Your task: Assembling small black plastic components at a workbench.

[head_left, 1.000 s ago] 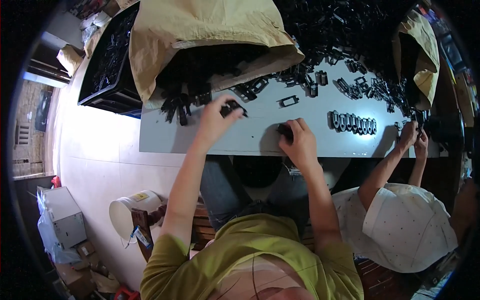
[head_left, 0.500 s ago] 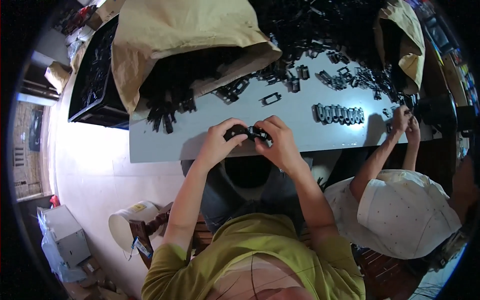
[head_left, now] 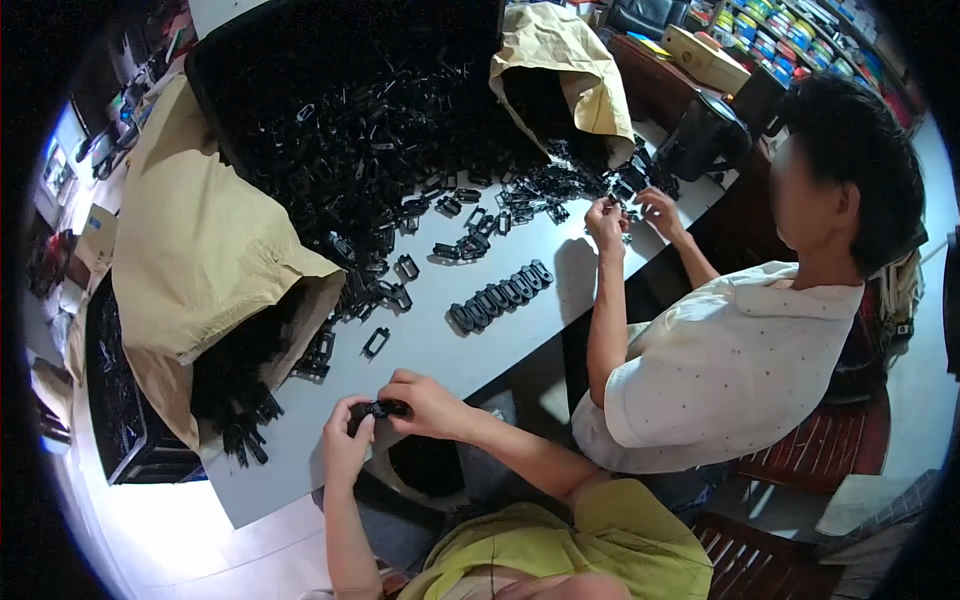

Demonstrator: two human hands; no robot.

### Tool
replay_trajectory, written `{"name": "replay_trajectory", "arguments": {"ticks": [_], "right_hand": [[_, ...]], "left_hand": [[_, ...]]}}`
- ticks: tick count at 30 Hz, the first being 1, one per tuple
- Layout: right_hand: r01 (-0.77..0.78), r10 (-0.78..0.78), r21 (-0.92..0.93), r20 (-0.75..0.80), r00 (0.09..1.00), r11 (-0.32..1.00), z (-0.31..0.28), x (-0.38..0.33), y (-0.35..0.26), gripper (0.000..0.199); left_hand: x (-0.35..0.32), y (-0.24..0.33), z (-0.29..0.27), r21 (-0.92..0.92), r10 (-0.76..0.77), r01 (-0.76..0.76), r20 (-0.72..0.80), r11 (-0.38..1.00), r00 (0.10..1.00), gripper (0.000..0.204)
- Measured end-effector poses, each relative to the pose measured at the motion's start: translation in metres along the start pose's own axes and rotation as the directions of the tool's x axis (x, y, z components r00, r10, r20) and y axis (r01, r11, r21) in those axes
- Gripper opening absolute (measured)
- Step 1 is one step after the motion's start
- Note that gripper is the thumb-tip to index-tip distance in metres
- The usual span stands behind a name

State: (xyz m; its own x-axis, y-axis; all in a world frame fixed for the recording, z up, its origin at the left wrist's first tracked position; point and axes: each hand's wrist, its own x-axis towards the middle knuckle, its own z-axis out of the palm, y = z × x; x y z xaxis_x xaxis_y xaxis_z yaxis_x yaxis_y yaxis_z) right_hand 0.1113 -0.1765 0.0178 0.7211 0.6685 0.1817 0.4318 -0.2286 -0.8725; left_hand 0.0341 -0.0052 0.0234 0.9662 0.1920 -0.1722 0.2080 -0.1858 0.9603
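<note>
Grey tabletop [head_left: 450,345] runs from my seat toward the far right, heaped at its far side with small black plastic clips [head_left: 350,130]. At the near edge my left hand [head_left: 345,445] and right hand [head_left: 425,405] are both clenched on one black clip piece [head_left: 378,408], pinched between the fingertips just above the table edge. I judge I am pressing two parts together; the next move calls for a firm, square squeeze, then setting the piece down with the finished row [head_left: 500,295] lying mid-table. A tan paper sack [head_left: 200,250] slumps at my left, mouth open and spilling clips; a second tan sack [head_left: 560,50] stands at the far side. A black crate [head_left: 120,420] sits left of the table. To my right a co-worker's hands [head_left: 625,215] work among loose clips. Coloured boxes line shelves [head_left: 800,30] at the far right.
</note>
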Motion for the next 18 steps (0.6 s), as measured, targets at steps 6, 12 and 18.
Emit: {"name": "replay_trajectory", "arguments": {"ticks": [6, 12, 18], "right_hand": [[0.048, -0.048, -0.047, -0.002, 0.999, 0.998, 0.0, -0.008, -0.002, 0.034], [0.051, -0.053, -0.053, -0.036, 0.998, 0.997, -0.002, -0.01, -0.015, 0.032], [0.008, -0.01, -0.023, -0.078, 0.997, 1.0, -0.014, -0.014, -0.031, 0.033]], "left_hand": [[-0.006, 0.0, 0.002, 0.033, -0.018, 0.018, 0.016, 0.999, 1.0, 0.015], [-0.013, -0.01, 0.002, 0.022, 0.09, -0.09, -0.021, 0.996, 0.996, 0.017], [-0.017, 0.012, 0.002, 0.135, 0.209, -0.208, 0.002, 0.969, 0.978, 0.021]]}}
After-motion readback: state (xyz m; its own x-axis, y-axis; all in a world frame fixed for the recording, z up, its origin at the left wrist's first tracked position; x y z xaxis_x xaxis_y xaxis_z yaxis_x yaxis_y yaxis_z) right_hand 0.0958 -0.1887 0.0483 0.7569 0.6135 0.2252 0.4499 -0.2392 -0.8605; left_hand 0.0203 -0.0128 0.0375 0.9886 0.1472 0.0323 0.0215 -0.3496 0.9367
